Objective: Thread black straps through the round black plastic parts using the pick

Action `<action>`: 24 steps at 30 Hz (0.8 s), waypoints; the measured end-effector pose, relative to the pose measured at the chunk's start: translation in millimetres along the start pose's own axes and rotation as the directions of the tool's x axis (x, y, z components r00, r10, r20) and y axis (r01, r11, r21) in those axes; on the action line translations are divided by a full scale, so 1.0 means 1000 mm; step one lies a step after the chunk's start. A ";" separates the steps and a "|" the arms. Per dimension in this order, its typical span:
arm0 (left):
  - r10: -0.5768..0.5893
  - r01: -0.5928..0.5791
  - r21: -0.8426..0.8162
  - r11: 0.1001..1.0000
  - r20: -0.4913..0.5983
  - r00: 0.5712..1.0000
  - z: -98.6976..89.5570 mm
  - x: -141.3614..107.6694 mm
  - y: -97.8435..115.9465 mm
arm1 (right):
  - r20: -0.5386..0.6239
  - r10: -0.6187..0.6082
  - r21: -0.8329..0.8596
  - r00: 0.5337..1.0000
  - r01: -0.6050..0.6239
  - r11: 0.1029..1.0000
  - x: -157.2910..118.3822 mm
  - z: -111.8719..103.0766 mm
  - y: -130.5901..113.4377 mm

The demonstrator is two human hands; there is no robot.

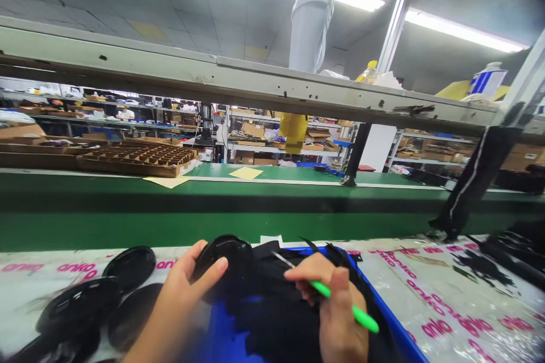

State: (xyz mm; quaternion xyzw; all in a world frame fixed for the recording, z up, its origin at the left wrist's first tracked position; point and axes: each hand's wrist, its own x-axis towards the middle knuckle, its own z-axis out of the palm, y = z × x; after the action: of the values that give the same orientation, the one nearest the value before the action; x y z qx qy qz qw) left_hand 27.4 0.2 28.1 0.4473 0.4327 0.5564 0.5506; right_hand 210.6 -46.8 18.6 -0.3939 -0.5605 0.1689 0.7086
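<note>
Left hand: the left hand (193,278) has its fingers clamped on a round black plastic disc (225,264), thumb across the near face, held over the blue bin
Right hand: the right hand (336,306) has its fingers closed together around a green-handled tool (344,303), the thin metal tip pointing left towards the disc
Blue bin: the blue bin (378,306) sits near centre on the worktable, holding dark parts
Loose discs: more black discs (106,300) lie at near left on the printed plastic sheet (447,306)
Conveyor: a green conveyor belt (255,204) runs across beyond the hands
Far left: a cardboard divider tray (140,159) rests past the belt
</note>
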 end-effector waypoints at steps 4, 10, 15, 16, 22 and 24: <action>0.019 -0.020 -0.029 0.999 -0.030 0.999 0.004 -0.004 0.002 | 0.153 -0.139 0.016 0.978 0.138 0.990 -0.008 0.010 0.003; 0.048 -0.049 -0.016 0.999 -0.054 0.997 0.013 -0.015 0.009 | 0.146 -0.189 -0.086 0.971 0.203 0.975 -0.013 0.014 0.004; -0.029 0.029 -0.084 0.996 0.002 1.000 0.005 -0.010 0.007 | 0.122 0.424 0.335 0.898 -0.439 0.834 -0.003 0.016 0.002; -0.047 0.048 -0.091 0.995 0.016 0.999 0.003 -0.009 0.006 | 0.183 0.554 0.446 0.812 -0.571 0.690 0.002 0.015 0.002; -0.111 0.127 -0.110 0.986 0.137 0.984 -0.002 -0.006 0.005 | 0.430 0.709 0.546 0.560 -0.786 0.290 0.022 0.009 0.007; -0.129 0.143 -0.121 0.982 0.116 0.985 -0.002 -0.006 0.005 | 0.462 0.711 0.544 0.529 -0.803 0.243 0.023 0.008 0.008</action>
State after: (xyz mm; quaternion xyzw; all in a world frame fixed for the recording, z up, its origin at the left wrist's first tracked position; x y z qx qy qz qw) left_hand 24.1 -5.8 32.4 0.4096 0.3950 0.5194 0.6375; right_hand 212.0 -22.9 28.1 -0.2982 -0.2287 0.7120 0.5932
